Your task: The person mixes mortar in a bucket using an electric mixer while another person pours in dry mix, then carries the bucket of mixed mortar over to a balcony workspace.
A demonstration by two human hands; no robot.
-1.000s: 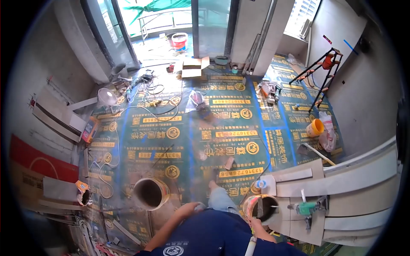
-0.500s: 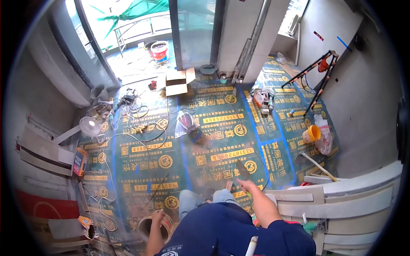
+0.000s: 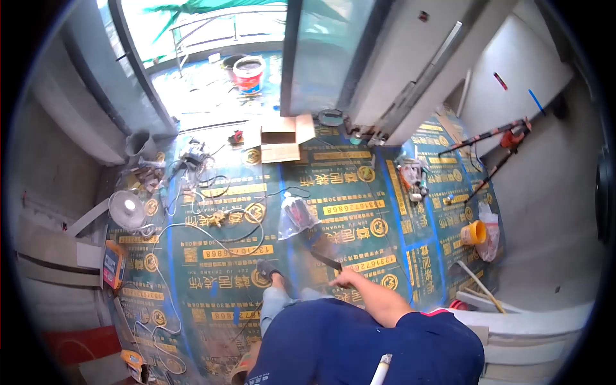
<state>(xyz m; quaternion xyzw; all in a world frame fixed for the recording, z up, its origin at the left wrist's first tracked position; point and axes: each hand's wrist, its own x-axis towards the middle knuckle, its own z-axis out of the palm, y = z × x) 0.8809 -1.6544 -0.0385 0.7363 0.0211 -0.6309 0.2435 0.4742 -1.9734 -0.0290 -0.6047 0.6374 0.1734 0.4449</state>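
Note:
My right hand (image 3: pixel 346 278) is closed round a trowel (image 3: pixel 326 260), its dark blade pointing up and left over the floor; the handle is mostly hidden in the fingers. My left hand is out of sight, with the torso covering that side. Beside my leg, part of a bucket (image 3: pixel 241 371) shows at the bottom edge. A clear plastic bag (image 3: pixel 297 215) with something dark inside lies on the floor ahead of the trowel.
Printed green sheeting covers the floor. Loose cables (image 3: pixel 192 226) spread across the left, near a round lamp (image 3: pixel 127 209). An open cardboard box (image 3: pixel 280 153) stands by the balcony door. At right are a yellow bucket (image 3: pixel 473 232) and a black stand (image 3: pixel 491 138).
I have stepped forward, and one foot now shows ahead on the floor. My right hand has swung left with the trowel. My left hand, earlier near the bucket, has left the view.

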